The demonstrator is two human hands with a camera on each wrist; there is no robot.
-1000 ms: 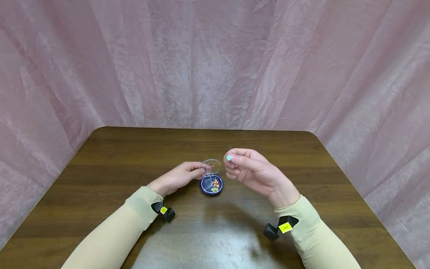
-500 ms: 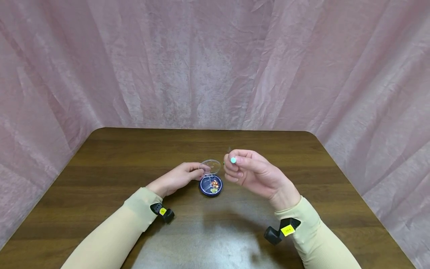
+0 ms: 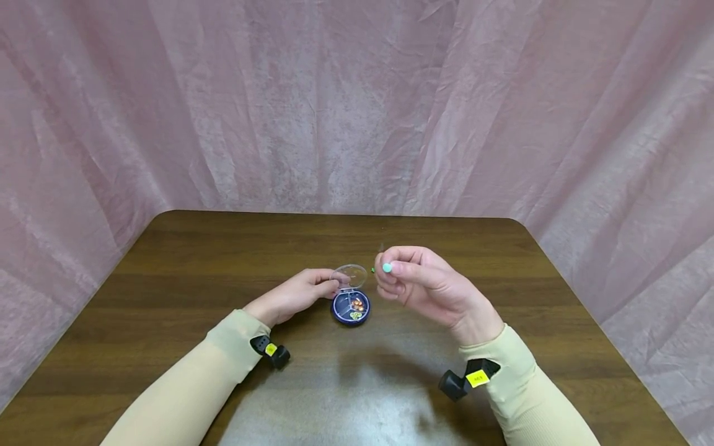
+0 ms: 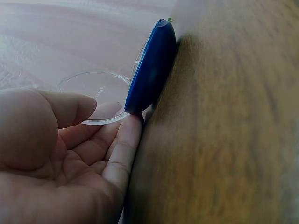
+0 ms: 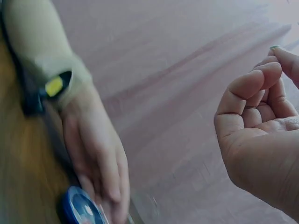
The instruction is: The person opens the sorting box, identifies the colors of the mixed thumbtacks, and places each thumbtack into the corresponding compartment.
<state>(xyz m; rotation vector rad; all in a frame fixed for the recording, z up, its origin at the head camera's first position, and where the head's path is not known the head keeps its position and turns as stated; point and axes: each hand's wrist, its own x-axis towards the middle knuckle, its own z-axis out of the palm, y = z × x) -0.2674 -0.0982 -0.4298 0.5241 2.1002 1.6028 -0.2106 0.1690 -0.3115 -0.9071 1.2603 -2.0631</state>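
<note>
A round dark-blue pill case [image 3: 350, 317] sits on the table with its clear lid [image 3: 357, 267] raised. Orange pills [image 3: 357, 305] and pale green ones [image 3: 356, 316] lie in separate compartments. My left hand [image 3: 301, 293] holds the lid, thumb on one face and fingers behind it in the left wrist view, a fingertip at the hinge side of the case. Up to the right of the case, my right hand [image 3: 426, 285] pinches a small mint-green pill [image 3: 387, 267] between thumb and index finger, the other fingers curled. A tiny green speck shows beside those fingertips.
The brown wooden table [image 3: 223, 248] has a rounded far edge, with a pink curtain [image 3: 346, 111] hanging behind it. A wrist camera [image 3: 279, 357] is strapped at the left sleeve, another [image 3: 453, 385] at the right.
The mint-green pill has shifted slightly right and down in my right hand's pinch, its round face still showing. My left hand and the pill case stay in place.
</note>
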